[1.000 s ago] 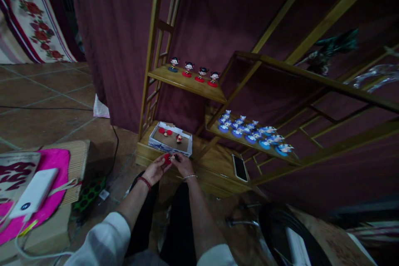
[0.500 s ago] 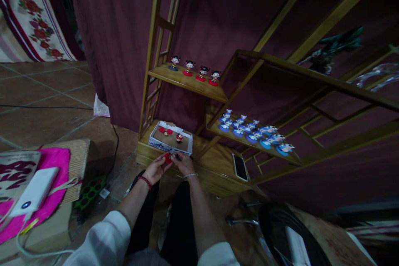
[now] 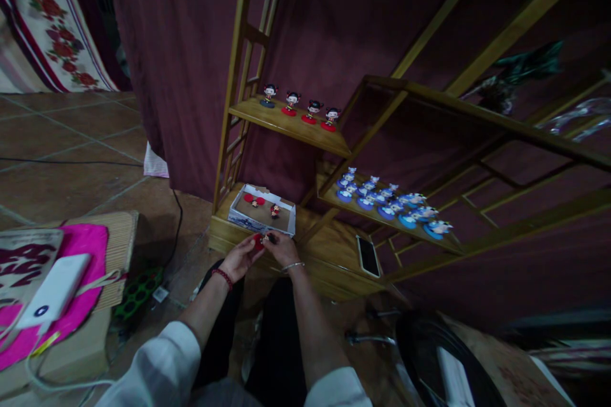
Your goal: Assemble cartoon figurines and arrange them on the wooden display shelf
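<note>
My left hand (image 3: 240,258) pinches a round red base (image 3: 258,242) just in front of the shelf unit. Against it, my right hand (image 3: 284,249) grips a small dark-haired figurine (image 3: 267,238); whether the two parts are joined I cannot tell. Right beyond my hands stands an open white cardboard box (image 3: 252,223) on the lowest shelf. Inside lie two small figurines, one at the left (image 3: 256,202) and one at the right (image 3: 275,210), along with red bases (image 3: 249,198). Several similar figurines (image 3: 291,102) stand in a row on the upper shelf.
Several blue and purple figurines (image 3: 389,208) crowd the middle shelf (image 3: 449,241). A phone (image 3: 368,255) lies on the low shelf. To my left, a white power bank (image 3: 56,289) rests on pink cloth (image 3: 98,248). A black chair (image 3: 420,350) is at lower right.
My hands stay together in front of the box, with only slight finger movement around the figurine and red base. The whole view has shifted very slightly.
</note>
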The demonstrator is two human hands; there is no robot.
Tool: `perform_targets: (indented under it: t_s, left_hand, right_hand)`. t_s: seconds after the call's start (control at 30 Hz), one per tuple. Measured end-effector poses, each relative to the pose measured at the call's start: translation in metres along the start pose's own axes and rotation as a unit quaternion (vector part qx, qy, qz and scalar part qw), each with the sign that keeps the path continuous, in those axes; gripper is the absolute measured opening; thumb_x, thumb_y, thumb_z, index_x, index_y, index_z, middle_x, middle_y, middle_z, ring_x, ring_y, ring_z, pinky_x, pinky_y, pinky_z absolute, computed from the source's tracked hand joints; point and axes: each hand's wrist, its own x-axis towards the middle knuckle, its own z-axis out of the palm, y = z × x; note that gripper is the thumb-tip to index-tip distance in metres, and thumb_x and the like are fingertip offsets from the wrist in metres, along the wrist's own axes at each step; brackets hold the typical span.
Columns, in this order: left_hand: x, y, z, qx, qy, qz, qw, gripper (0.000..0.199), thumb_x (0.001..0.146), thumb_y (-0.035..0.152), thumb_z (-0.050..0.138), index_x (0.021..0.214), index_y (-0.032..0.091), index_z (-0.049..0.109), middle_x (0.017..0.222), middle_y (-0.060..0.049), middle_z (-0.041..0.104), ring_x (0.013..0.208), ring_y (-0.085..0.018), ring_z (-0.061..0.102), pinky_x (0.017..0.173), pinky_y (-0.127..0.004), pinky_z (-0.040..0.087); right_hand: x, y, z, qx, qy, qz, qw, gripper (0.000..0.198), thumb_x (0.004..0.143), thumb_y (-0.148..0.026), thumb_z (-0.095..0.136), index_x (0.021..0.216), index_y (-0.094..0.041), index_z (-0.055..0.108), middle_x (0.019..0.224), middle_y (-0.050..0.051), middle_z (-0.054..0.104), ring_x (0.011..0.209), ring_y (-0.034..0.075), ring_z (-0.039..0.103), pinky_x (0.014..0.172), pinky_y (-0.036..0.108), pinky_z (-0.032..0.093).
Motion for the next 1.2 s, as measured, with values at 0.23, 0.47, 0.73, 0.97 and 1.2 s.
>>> perform_targets:
  t_s: [0.23,0.47,0.73,0.97,1.2]
  left_hand:
    - [0.001,0.0,-0.001,0.004,0.012,0.001,1.0,0.023,0.072,0.011,0.055,0.094,0.015,0.059,0.095,-0.005,0.063,0.091,-0.013,0.057,0.095,-0.033,0.034]
    - [-0.001,0.001,0.001,-0.006,0.02,-0.003,1.0,0.02,0.072,0.011,0.055,0.091,0.015,0.06,0.09,-0.004,0.064,0.085,-0.012,0.058,0.093,-0.033,0.035]
    - [-0.001,0.0,0.001,-0.007,0.017,-0.005,1.0,0.02,0.071,0.011,0.056,0.091,0.015,0.06,0.09,-0.005,0.064,0.087,-0.013,0.058,0.093,-0.034,0.035]
    - [0.0,-0.001,-0.001,-0.006,0.012,-0.003,1.0,0.019,0.071,0.012,0.057,0.089,0.014,0.06,0.09,-0.006,0.064,0.084,-0.013,0.059,0.092,-0.034,0.036]
    - [0.001,-0.002,-0.004,-0.013,0.0,-0.002,1.0,0.022,0.071,0.012,0.057,0.092,0.015,0.06,0.093,-0.005,0.063,0.086,-0.013,0.058,0.092,-0.034,0.036]
  right_hand:
    - [-0.001,-0.012,-0.003,-0.068,0.002,-0.033,0.997,0.019,0.068,-0.025,0.051,0.085,-0.023,0.06,0.074,-0.001,0.063,0.068,0.013,0.057,0.068,0.024,0.043]
    - [-0.003,-0.023,-0.006,-0.099,-0.008,-0.067,0.993,0.018,0.068,-0.02,0.052,0.084,-0.022,0.06,0.08,0.001,0.063,0.074,0.014,0.056,0.071,0.024,0.042]
    - [-0.003,-0.025,-0.011,-0.106,-0.027,-0.106,0.988,0.018,0.069,-0.017,0.052,0.084,-0.022,0.06,0.084,0.001,0.061,0.08,0.014,0.054,0.076,0.026,0.041]
    - [-0.001,-0.022,-0.011,-0.11,-0.038,-0.108,0.987,0.02,0.069,-0.015,0.053,0.086,-0.022,0.061,0.087,0.001,0.06,0.081,0.014,0.054,0.077,0.026,0.04]
    - [-0.001,-0.024,-0.011,-0.108,-0.045,-0.101,0.988,0.021,0.068,-0.015,0.055,0.086,-0.025,0.061,0.085,0.0,0.06,0.08,0.014,0.054,0.075,0.025,0.041]
